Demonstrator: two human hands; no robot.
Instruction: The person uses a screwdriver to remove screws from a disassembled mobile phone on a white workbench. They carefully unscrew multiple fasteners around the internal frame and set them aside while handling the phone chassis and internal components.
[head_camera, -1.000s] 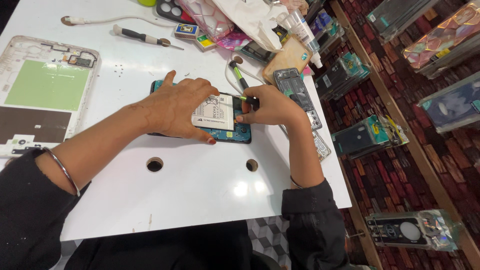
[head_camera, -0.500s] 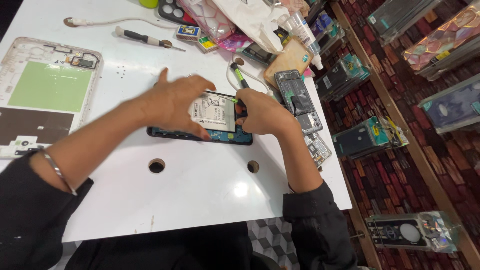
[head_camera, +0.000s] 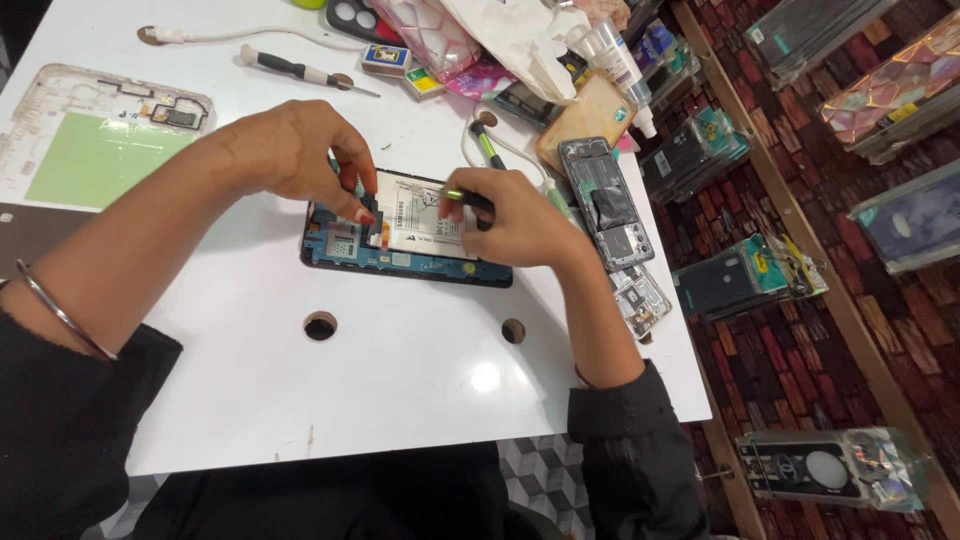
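An opened phone (head_camera: 400, 262) lies on the white table (head_camera: 380, 380), its blue circuit board and white battery (head_camera: 420, 218) exposed. My left hand (head_camera: 290, 150) hovers over the phone's left end, fingertips pinched on a small part near the board. My right hand (head_camera: 515, 222) rests on the phone's right end and grips a thin dark tool (head_camera: 470, 198) whose tip points at the battery.
A tablet frame with a green panel (head_camera: 90, 150) lies at the far left. A screwdriver (head_camera: 300, 70), a cable, small boxes and bags crowd the table's back. Another opened phone (head_camera: 605, 200) lies right of my hand. Two round holes (head_camera: 320, 325) pierce the table. Phone cases lie on the floor.
My left hand has lifted off the battery and moved to the phone's left end, pinching there. The phone has shifted slightly. My right hand stays at the right end with the tool.
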